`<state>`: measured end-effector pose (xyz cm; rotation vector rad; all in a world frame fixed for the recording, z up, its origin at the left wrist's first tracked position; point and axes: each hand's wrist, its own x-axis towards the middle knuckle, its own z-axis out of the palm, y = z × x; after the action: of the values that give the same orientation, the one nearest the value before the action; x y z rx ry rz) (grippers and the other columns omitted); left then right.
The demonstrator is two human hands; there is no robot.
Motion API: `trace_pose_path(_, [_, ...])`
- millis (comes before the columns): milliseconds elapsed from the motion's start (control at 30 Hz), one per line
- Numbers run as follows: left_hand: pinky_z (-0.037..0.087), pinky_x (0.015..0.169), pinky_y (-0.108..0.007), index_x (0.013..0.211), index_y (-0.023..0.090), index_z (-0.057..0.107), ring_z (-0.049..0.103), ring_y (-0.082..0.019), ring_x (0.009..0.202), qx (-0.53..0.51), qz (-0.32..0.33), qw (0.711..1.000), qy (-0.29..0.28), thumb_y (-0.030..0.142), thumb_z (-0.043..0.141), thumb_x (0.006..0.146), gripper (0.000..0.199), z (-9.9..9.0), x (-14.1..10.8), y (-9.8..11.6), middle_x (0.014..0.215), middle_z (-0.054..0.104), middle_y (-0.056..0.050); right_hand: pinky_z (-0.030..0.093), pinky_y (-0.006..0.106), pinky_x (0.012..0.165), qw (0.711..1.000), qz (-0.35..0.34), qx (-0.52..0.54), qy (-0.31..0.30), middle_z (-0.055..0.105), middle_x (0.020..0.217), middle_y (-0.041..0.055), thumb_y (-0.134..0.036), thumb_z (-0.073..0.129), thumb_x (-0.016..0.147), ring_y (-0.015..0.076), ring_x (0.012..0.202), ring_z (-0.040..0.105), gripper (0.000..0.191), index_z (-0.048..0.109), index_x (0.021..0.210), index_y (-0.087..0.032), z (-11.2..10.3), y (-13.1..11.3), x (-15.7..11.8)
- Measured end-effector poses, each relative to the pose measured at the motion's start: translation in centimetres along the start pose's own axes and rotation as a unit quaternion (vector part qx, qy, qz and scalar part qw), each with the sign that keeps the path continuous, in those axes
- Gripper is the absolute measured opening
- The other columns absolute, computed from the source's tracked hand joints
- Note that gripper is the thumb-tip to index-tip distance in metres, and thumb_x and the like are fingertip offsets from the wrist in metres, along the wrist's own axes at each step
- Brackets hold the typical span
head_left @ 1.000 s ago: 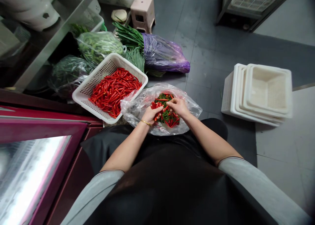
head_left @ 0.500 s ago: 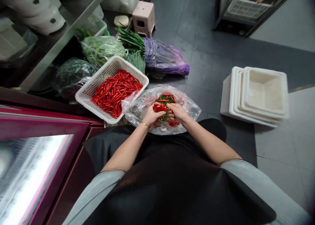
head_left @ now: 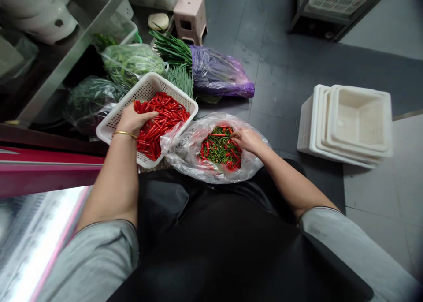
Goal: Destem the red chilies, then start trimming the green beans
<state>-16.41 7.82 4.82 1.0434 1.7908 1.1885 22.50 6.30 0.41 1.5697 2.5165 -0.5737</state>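
My left hand [head_left: 130,119] is over the left side of a white perforated basket [head_left: 110,124], its fingers curled round a bunch of red chilies with the thumb stretched out. Loose red chilies [head_left: 168,117] lie heaped beneath it. Above a clear plastic bag [head_left: 185,154] on my lap, my right hand [head_left: 247,139] has its fingertips drawn together; whatever is between them is too small to make out. Inside the open bag are red chilies with green stems [head_left: 220,147].
Bagged greens [head_left: 135,64] and a purple-wrapped bundle of long green stalks [head_left: 221,70] lie beyond the basket. A pink stool [head_left: 190,15] stands behind them. Stacked white bins [head_left: 360,117] are on the floor at right. A glass-fronted cabinet [head_left: 49,174] is close on my left.
My left hand has moved left from the bag to the basket with its bunch of red chilies. My right hand has parted from it and shifted slightly right, over the bag.
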Motion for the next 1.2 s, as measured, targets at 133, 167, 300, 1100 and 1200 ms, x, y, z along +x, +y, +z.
trace_pose_path(133, [0.047,0.068,-0.029,0.093,0.007,0.058,0.056,-0.012,0.070,0.119,-0.087,0.989,-0.003,0.022,0.088,0.053,0.052,-2.1,3.0,-0.1,0.076,0.060,0.000,0.042,0.030,0.078,0.997,-0.022,-0.070,-0.003,0.069,0.101,0.0159,-0.018,0.038,0.092,0.0226,0.090,0.062,0.033,0.069,0.101,-0.011,0.9,-1.5,3.4])
trace_pose_path(167, [0.047,0.069,-0.030,0.095,0.008,0.059,0.056,-0.013,0.072,0.129,-0.072,0.989,0.007,0.024,0.088,0.052,0.054,-2.1,2.8,0.3,0.079,0.061,0.000,0.042,0.030,0.078,0.996,-0.027,-0.083,-0.021,0.069,0.100,0.0172,-0.016,0.038,0.090,0.0233,0.089,0.062,0.033,0.069,0.100,-0.009,1.3,-1.6,4.0])
trace_pose_path(300, [0.048,0.071,-0.032,0.096,0.015,0.069,0.058,-0.016,0.071,0.104,0.105,0.989,0.020,0.033,0.076,0.069,0.034,0.8,-1.6,2.5,0.079,0.064,-0.001,0.042,0.032,0.081,0.992,-0.062,-0.106,-0.028,0.068,0.100,0.0187,-0.015,0.037,0.090,0.0242,0.091,0.061,0.033,0.068,0.098,-0.007,2.3,-1.0,5.1])
trace_pose_path(1100, [0.047,0.094,-0.032,0.106,0.017,0.070,0.063,-0.020,0.103,0.188,0.324,0.879,-0.295,0.009,0.050,0.083,0.031,18.4,-11.3,-6.2,0.110,0.068,-0.012,0.042,0.026,0.071,0.978,-0.181,0.086,-0.056,0.072,0.087,0.0081,-0.026,0.050,0.088,0.0160,0.075,0.062,0.026,0.072,0.093,-0.014,0.8,0.7,1.4])
trace_pose_path(1200, [0.048,0.093,-0.033,0.103,0.016,0.070,0.064,-0.019,0.099,0.117,0.326,0.896,-0.277,0.013,0.053,0.083,0.026,17.7,-11.3,-5.6,0.105,0.070,-0.010,0.043,0.024,0.059,0.936,-0.170,0.295,-0.087,0.064,0.065,0.0013,-0.041,0.053,0.086,0.0121,0.058,0.056,0.032,0.069,0.092,-0.014,0.5,1.5,1.3])
